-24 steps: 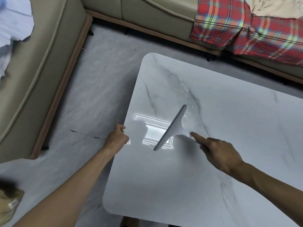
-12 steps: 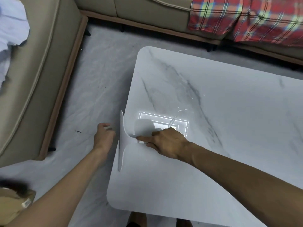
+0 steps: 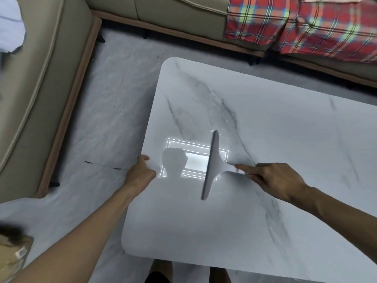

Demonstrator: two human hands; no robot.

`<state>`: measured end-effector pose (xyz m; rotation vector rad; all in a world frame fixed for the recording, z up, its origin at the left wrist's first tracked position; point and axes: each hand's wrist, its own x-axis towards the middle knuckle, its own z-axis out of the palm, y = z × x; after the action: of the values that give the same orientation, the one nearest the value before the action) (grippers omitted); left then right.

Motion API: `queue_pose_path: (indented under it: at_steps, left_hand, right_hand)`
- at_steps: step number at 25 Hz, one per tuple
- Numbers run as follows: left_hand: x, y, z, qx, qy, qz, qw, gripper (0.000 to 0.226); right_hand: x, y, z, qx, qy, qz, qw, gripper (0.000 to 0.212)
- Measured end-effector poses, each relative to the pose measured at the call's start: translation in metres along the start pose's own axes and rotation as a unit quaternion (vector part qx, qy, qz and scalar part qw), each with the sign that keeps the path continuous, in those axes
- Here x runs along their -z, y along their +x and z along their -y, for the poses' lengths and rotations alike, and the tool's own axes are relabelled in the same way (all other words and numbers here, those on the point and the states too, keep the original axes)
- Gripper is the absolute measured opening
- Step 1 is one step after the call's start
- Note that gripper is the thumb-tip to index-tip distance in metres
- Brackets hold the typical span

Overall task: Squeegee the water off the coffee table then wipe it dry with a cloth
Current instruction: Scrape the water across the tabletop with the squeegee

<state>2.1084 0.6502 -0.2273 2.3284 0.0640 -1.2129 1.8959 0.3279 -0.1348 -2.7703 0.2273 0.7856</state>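
Note:
A white marble coffee table (image 3: pixel 265 201) fills the right of the view. On it stands a pale grey squeegee (image 3: pixel 212 164), its blade running near to far just right of a bright ceiling-light reflection. My right hand (image 3: pixel 275 178) grips the squeegee's handle, forefinger stretched along it. My left hand (image 3: pixel 140 170) is curled over the table's left edge, thumb on top. A few small water drops (image 3: pixel 226 120) glint beyond the blade's far end. No cloth for wiping is in view.
A beige sofa (image 3: pixel 40 88) runs along the left and the back, with a red plaid blanket (image 3: pixel 306 25) at the top right and white fabric (image 3: pixel 10 23) at the top left. A cardboard box (image 3: pixel 12 258) sits at the bottom left. My knees show under the near table edge.
The squeegee was swept to the table's left edge half a second ago, then came back right to the middle. My left hand moved from just off the edge onto it.

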Motion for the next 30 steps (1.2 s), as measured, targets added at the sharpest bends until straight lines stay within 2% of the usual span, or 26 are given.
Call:
queue_pose_path:
  at_steps: [3, 7, 9, 11, 14, 17, 20, 22, 23, 26, 28, 30]
  left_hand:
    - [0.002, 0.002, -0.001, 0.009, -0.031, -0.006, 0.999, 0.056]
    - [0.018, -0.001, 0.019, 0.054, -0.175, -0.123, 0.975, 0.045]
    - [0.024, -0.004, 0.037, 0.080, -0.170, -0.158, 0.969, 0.040]
    - [0.025, -0.009, 0.053, 0.084, -0.146, -0.160, 0.973, 0.040]
    - [0.014, -0.018, 0.060, 0.064, -0.132, -0.112, 0.983, 0.040]
    - [0.000, -0.025, 0.056, 0.030, -0.113, -0.065, 0.991, 0.049]
    - [-0.002, -0.026, 0.053, 0.032, -0.085, -0.032, 0.995, 0.059]
    - [0.002, -0.023, 0.053, 0.039, -0.112, -0.026, 0.993, 0.061]
    - [0.004, -0.023, 0.055, 0.043, -0.140, -0.034, 0.989, 0.056]
    - [0.005, -0.028, 0.067, 0.069, -0.231, -0.093, 0.966, 0.031]
    - [0.003, -0.038, 0.082, 0.087, -0.217, -0.135, 0.963, 0.024]
    - [-0.001, -0.048, 0.097, 0.102, -0.177, -0.153, 0.967, 0.029]
  right_hand:
    - [0.008, -0.005, 0.012, 0.012, 0.020, 0.002, 1.000, 0.039]
    - [-0.010, 0.038, 0.097, 0.108, 0.070, 0.004, 0.992, 0.044]
    - [-0.031, 0.061, 0.148, 0.165, 0.036, 0.023, 0.985, 0.041]
    - [-0.045, 0.073, 0.179, 0.203, -0.011, 0.026, 0.979, 0.041]
    - [-0.051, 0.069, 0.165, 0.195, -0.029, 0.005, 0.980, 0.040]
    - [-0.043, 0.040, 0.110, 0.153, 0.009, -0.002, 0.988, 0.045]
    - [-0.029, 0.001, 0.051, 0.092, 0.021, -0.009, 0.995, 0.050]
    - [-0.021, -0.019, 0.030, 0.049, -0.012, -0.010, 0.999, 0.046]
    - [-0.019, -0.023, 0.030, 0.040, -0.021, -0.010, 0.999, 0.047]
    - [-0.024, -0.013, 0.069, 0.090, 0.007, -0.002, 0.996, 0.046]
    - [-0.040, 0.007, 0.118, 0.162, 0.025, 0.023, 0.986, 0.045]
    - [-0.065, 0.022, 0.171, 0.228, -0.005, 0.035, 0.973, 0.043]
